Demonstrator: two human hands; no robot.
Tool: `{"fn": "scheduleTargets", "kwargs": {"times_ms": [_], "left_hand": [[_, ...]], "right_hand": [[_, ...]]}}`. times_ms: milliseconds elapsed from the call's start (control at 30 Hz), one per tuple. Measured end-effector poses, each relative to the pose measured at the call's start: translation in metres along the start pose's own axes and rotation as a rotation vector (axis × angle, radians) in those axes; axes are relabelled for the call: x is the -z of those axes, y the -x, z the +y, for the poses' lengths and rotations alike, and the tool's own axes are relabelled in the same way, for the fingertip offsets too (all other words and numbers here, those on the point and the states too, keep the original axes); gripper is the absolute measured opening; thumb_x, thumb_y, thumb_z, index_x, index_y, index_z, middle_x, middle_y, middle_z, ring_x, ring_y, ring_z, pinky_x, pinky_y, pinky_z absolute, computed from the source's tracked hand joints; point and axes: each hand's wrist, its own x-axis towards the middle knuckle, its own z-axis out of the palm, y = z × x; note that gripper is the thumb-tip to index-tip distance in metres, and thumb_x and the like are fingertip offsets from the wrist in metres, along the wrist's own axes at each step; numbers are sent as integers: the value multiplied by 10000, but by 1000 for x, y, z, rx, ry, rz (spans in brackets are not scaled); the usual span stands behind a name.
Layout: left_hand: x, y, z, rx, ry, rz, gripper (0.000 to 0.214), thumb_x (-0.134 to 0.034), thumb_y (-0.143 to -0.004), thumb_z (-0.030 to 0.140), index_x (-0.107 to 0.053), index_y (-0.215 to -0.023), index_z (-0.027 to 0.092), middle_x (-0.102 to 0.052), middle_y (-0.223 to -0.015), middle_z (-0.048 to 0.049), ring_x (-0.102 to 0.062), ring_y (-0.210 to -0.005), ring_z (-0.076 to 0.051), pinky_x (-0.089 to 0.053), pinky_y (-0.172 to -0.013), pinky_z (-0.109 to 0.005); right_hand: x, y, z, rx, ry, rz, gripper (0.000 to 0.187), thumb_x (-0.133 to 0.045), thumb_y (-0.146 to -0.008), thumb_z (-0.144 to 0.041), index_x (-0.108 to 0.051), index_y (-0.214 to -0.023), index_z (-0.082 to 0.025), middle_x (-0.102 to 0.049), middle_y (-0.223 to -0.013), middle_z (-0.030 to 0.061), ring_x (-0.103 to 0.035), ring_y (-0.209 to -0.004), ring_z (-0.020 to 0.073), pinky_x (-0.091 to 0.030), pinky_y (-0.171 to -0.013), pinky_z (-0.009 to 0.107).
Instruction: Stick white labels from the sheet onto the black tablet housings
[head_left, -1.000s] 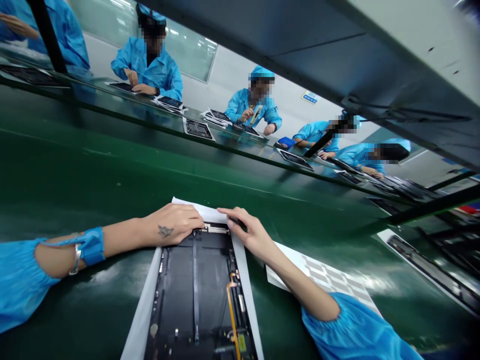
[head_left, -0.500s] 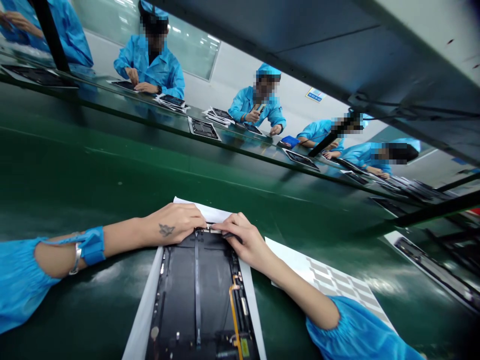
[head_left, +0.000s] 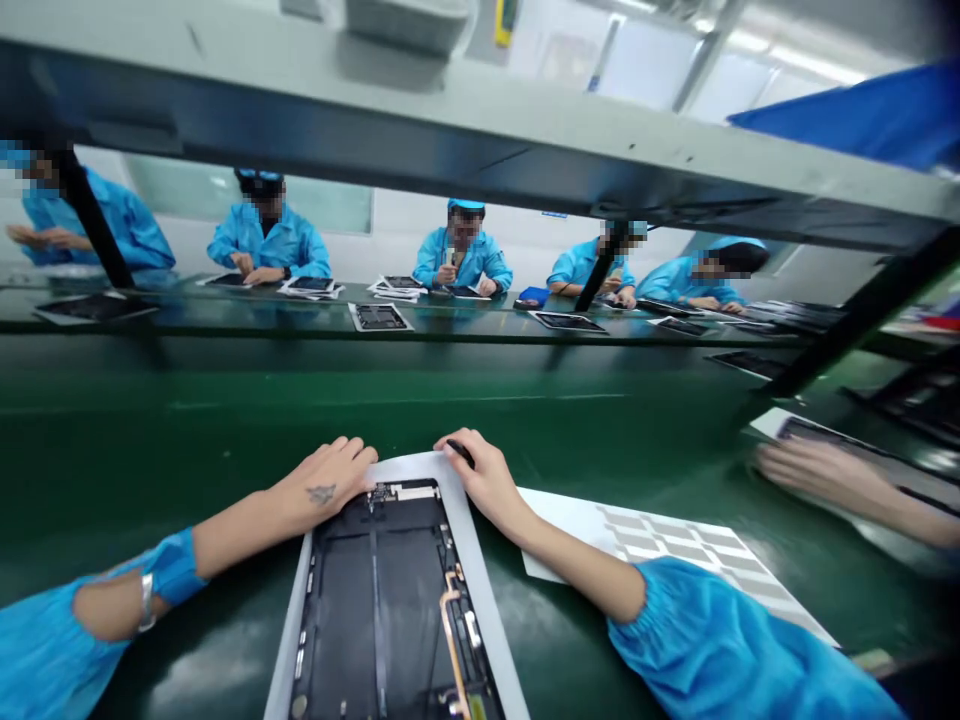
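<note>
An opened tablet housing (head_left: 409, 610) lies on a white sheet (head_left: 480, 590) in front of me, showing its dark inside, a strip down the middle and an orange flex cable (head_left: 448, 620). My left hand (head_left: 334, 485) is closed at its far left corner, with the fingertips bent over the edge and partly hidden. At the far right corner of the sheet is my right hand (head_left: 484, 480). Its fingers are curled round a small black tool (head_left: 460, 453), whose kind I cannot make out, and touch the sheet's edge.
A white sheet with grey stickers (head_left: 667, 545) lies right of the tablet, under my right forearm. Another person's blurred hand (head_left: 825, 475) reaches over a second tablet housing (head_left: 900, 470) at the right. A shelf (head_left: 480, 150) spans overhead; co-workers sit across the bench.
My hands have moved apart from the tablet's top edge to the two far corners, uncovering the parts there. Another person's hand has appeared at the right. The head view has levelled and lifted.
</note>
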Motion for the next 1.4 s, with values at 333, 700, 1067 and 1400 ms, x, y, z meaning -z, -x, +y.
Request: {"fn": "scheduleTargets", "kwargs": {"times_ms": [333,700,1067,1400], "left_hand": [[30,-32,-69,202,206,123,287,-371,-1002,383,-512,-838,194,-566,-750,15,-565,-726,-164,-420,-672,-245],[68,-59,-164,869,5,466,353,-621,-966,359,-578,-1255,162,-591,-1253,-94,-619,-1072,-248,-552,-896,-442],[-26,-67,-39,182,37,171,591,-471,-986,512,-343,-1531,326,-241,-1626,-27,-175,-1510,-278,-198,-1215,-454],[-30,-55,3,-64,245,-23,519,-232,-1063,505,-330,-1536,314,-236,-1627,-43,-170,-1512,-250,-137,-1230,-493]], "right_hand": [[0,-2,3,-109,-152,241,247,-474,-943,-346,-668,-876,-208,-707,-886,58,-636,-867,222,-477,-800,329],[1,-7,10,-270,-217,253,366,-450,-912,-506,-648,-847,-205,-707,-880,64,-639,-855,252,-457,-760,332],[2,-2,-2,-43,-90,198,226,-467,-938,-324,-655,-895,-207,-674,-851,49,-617,-789,200,-460,-728,302],[2,38,-48,328,230,-453,189,-465,-951,-166,-619,-1055,-200,-660,-845,42,-549,-753,186,-410,-689,293]]}}
